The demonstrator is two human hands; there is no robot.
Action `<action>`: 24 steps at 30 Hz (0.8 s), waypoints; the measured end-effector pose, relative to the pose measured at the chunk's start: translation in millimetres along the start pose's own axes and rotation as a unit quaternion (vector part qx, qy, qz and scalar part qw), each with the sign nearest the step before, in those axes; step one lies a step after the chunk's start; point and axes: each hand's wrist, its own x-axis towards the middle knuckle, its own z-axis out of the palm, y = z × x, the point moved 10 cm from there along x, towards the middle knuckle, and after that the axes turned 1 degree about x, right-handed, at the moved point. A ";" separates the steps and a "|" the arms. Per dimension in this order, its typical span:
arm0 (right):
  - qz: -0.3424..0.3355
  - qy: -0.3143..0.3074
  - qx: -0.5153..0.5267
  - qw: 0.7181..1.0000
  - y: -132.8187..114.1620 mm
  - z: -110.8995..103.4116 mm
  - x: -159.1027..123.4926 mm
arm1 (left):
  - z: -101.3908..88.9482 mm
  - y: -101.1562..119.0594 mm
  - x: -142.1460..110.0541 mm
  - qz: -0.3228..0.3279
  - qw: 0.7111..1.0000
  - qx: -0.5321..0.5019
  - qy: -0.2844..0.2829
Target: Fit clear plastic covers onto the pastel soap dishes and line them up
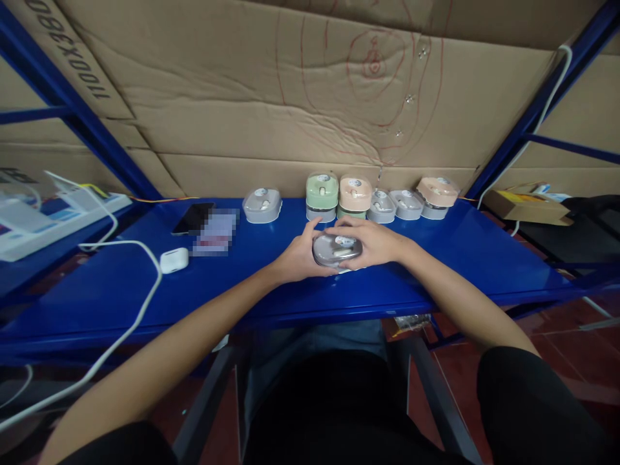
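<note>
Between my hands is a small grey box point(334, 250) with a clear lid and a round sticker on top. My left hand point(301, 257) wraps its left side, thumb at the far edge and fingers under the near edge. On the right side my right hand point(375, 242) grips it, fingers curled over the lid's far edge and near corner. The box is over the blue table point(271, 284) near its front edge; whether it touches the table I cannot tell. Behind my hands stand a green box point(322, 190) on a grey one and a peach box point(355, 192) on a green one.
Farther right are grey boxes point(407, 204) and a peach box point(438, 191) stacked on another. A lone grey box point(262, 205) stands left. Also left lie a phone point(192, 218), a white earbud case point(174, 260), a white cable point(145, 303) and a power strip point(62, 219). Cardboard point(217, 84) backs the table.
</note>
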 end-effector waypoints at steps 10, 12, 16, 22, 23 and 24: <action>0.021 -0.002 -0.021 1.000 7.5 8.9 -6.7 | 0.8 -4.2 -1.1 -0.007 1.000 0.023 -0.019; 0.034 -0.004 -0.019 0.999 17.0 13.5 -10.3 | -2.3 -7.0 -1.0 -0.007 0.999 0.034 -0.020; 0.030 -0.006 -0.001 1.000 23.6 16.3 -13.2 | -20.9 -6.4 3.2 0.027 0.998 0.055 -0.020; 0.042 -0.025 0.036 0.998 25.8 7.8 -21.0 | -125.6 -15.0 12.8 -0.043 0.921 0.305 0.237; 0.040 -0.014 0.040 0.998 26.3 -0.6 -24.6 | -136.0 -20.5 15.8 -0.079 0.901 0.350 0.246; 0.037 0.007 0.043 0.998 27.3 -12.5 -29.0 | -142.9 -26.9 19.7 -0.114 0.884 0.384 0.241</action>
